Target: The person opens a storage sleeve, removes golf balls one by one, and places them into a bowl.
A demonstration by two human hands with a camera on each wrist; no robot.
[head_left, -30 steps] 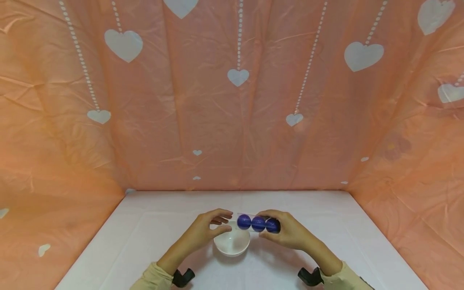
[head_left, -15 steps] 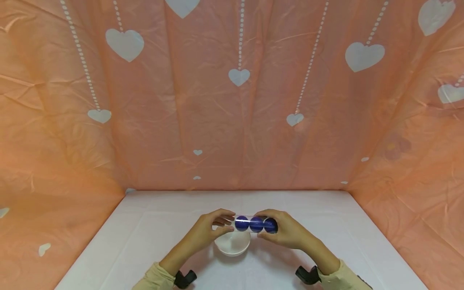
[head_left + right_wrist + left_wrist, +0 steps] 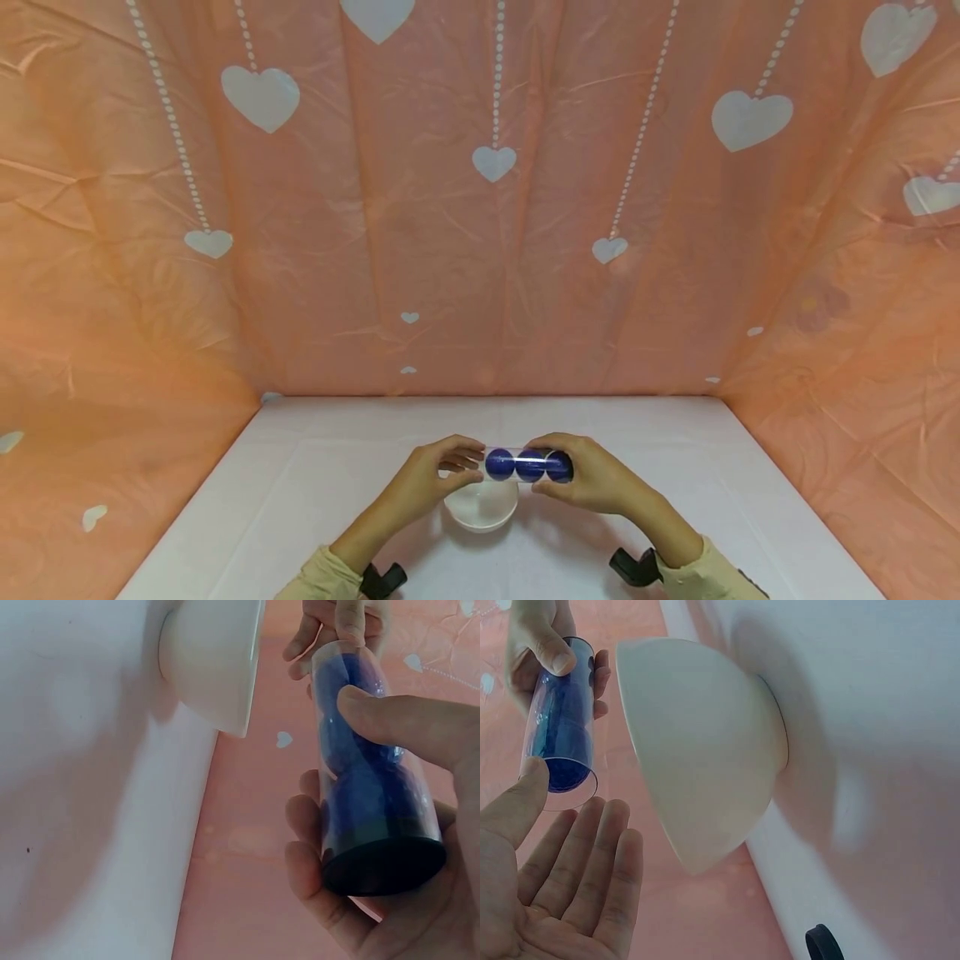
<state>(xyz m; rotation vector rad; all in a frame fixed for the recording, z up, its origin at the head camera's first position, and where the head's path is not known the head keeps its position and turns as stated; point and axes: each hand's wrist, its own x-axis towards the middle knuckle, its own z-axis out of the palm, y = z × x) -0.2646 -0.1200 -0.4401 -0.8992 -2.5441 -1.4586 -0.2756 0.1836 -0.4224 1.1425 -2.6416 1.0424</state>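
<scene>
Right hand [image 3: 592, 483] has its fingers wrapped round a clear plastic tube of three blue balls [image 3: 528, 465], held sideways just above the white ceramic bowl [image 3: 482, 505], while the left hand [image 3: 427, 482], fingers relaxed and apart, touches its open end.

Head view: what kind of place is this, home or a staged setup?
Likely a staged tabletop booth, not a lived-in room. Peach sheet printed with white hearts drapes the back and both sides; a plain white table carries only a white bowl, and the hands hold a clear tube of blue balls above it.
</scene>
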